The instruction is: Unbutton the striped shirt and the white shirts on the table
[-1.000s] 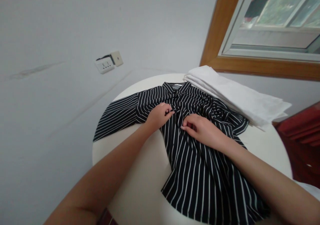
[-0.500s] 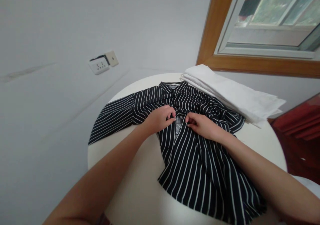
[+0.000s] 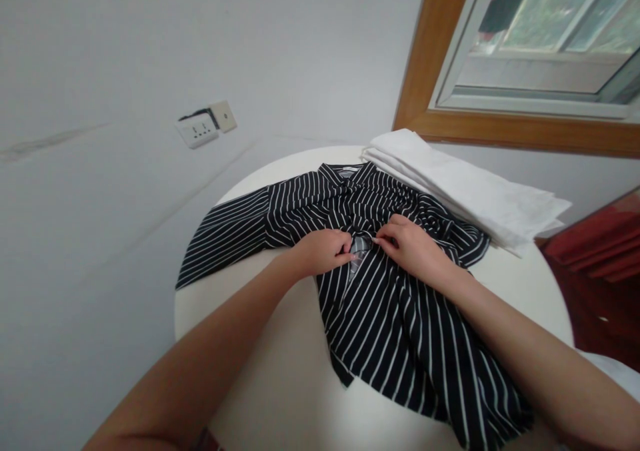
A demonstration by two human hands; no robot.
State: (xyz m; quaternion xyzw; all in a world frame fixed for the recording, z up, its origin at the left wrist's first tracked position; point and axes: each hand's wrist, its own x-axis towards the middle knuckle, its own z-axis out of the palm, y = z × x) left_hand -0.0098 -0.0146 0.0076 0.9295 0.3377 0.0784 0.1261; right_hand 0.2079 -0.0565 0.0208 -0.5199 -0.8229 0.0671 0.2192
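Observation:
A black shirt with white stripes (image 3: 395,331) lies spread over a round white table (image 3: 280,344), its collar toward the wall. One sleeve stretches out to the left; the right side is bunched. My left hand (image 3: 325,251) pinches the left front edge near the middle of the shirt. Opposite it, my right hand (image 3: 405,244) is closed with thumb and fingertips on the other front edge. Between the hands the front parts in a narrow gap that shows the lighter inside of the cloth. Any button under the fingertips is too small to make out.
Folded white cloth or sheets (image 3: 460,184) lie at the table's back right. A wall socket (image 3: 197,131) sits on the wall behind. There is a wood-framed window (image 3: 425,121) at upper right, and red fabric (image 3: 600,237) beyond the table's right edge.
My left hand has moved slightly down and its fingers have closed on the edge. My right hand has shifted a little up and right. The shirt's lower left hem has been drawn upward and folded.

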